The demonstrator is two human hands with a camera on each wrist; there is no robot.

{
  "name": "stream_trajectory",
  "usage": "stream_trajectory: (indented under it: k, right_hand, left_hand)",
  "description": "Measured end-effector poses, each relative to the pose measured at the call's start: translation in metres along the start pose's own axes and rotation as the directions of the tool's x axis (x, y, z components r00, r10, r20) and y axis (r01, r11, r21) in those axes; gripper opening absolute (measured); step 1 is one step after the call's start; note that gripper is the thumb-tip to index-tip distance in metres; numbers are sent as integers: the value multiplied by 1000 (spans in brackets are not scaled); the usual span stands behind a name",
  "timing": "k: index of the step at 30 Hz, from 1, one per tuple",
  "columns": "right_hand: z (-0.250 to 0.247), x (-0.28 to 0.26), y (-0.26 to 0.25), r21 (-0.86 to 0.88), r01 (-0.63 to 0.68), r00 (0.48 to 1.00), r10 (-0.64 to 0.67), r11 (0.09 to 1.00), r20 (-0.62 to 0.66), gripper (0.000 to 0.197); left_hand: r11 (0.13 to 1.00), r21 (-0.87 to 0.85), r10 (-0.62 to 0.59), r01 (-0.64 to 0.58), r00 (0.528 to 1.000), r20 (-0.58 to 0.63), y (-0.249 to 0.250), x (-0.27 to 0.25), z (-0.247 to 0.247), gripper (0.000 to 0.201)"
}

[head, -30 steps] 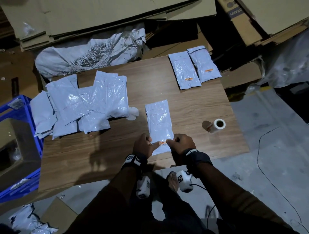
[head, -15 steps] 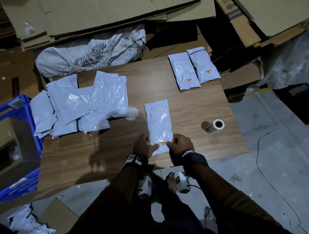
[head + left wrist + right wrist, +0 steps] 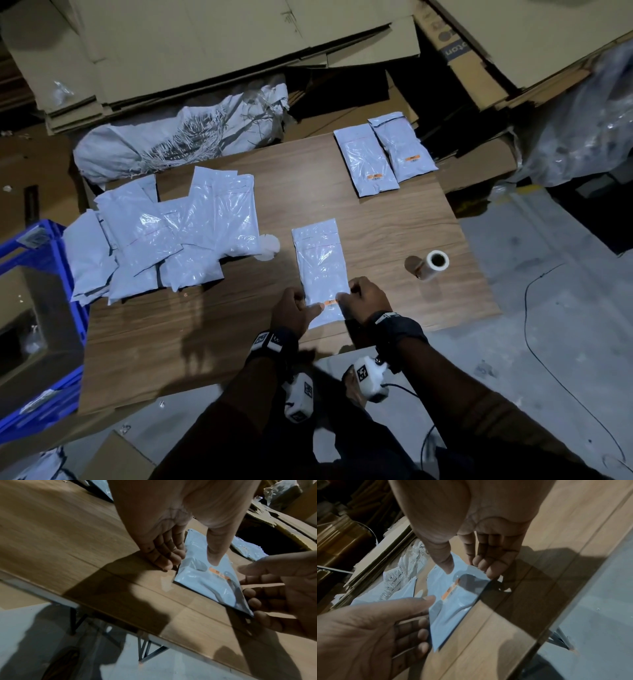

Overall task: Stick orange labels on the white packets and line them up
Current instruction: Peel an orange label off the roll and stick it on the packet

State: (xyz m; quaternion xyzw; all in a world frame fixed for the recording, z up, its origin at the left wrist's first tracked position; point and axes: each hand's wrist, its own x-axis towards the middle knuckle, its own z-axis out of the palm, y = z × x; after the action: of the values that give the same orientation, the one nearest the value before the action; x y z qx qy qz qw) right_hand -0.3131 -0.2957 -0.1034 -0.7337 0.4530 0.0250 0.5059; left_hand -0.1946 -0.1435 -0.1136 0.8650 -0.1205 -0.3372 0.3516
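**Head view.** Packet [image 3: 320, 270]: flat on the counter [image 3: 376, 222] at the near edge, orange label [image 3: 330, 303] across its lower end. Your left hand [image 3: 291, 313] and right hand [image 3: 368, 301] clamp one side edge each, likely so it cannot slide. Two labelled packets [image 3: 366, 161]: side by side at the far right corner, apparently the row. Unlabelled pile [image 3: 164, 233]: left. Roll [image 3: 433, 263]: right.

**Left wrist view.** Thumb [image 3: 214, 555] on the packet beside the label; fingers [image 3: 164, 555] curled at its edge.

**Right wrist view.** Mirrored grip: thumb on top, fingers curled at the right edge.

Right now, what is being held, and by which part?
The white packet, at its labelled near end: the left hand pinches its left edge, the right hand its right edge.
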Motion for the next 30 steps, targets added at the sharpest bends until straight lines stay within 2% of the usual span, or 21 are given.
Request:
stream_trajectory:
  k: [5,7,9,11,13,16,19,24,30]
  right_hand:
    - [-11,1,-15,-19,28,1000,-28,999,1,18]
    - [-15,1,-21,-42,45,999,-45,998,15,18]
    - [-18,0,-31,7,40,999,-40,999,12,17]
    - [-18,-2,-40,66,49,999,-49,997,1,17]
    - [-16,-5,-47,130,81,996,-77,988,-35,19]
    - [-16,-9,-61,222,111,992,-96,969,-79,23]
    - [-17,-11,-79,172,174,981,-155,970,-117,37]
    - [-7,-14,-99,145,259,962,-240,955,-132,66]
    - [17,-7,-105,73,324,937,-310,943,-162,56]
  left_hand:
    - [999,-39,-13,18,993,116,7,5,-18,39]
    - [999,-35,14,-8,984,175,8,10,-28,46]
    - [999,-36,45,-38,977,209,-1,25,-34,50]
    - [993,-87,95,-79,974,205,-6,40,-40,49]
    - [983,-130,155,-132,970,186,14,33,-55,48]
    - [966,-214,176,-142,973,149,42,22,-76,50]
    - [940,-258,255,-223,962,99,50,20,-94,64]
    - [902,-228,403,-366,904,141,46,28,-123,78]
    - [909,-201,400,-366,902,164,31,43,-133,70]
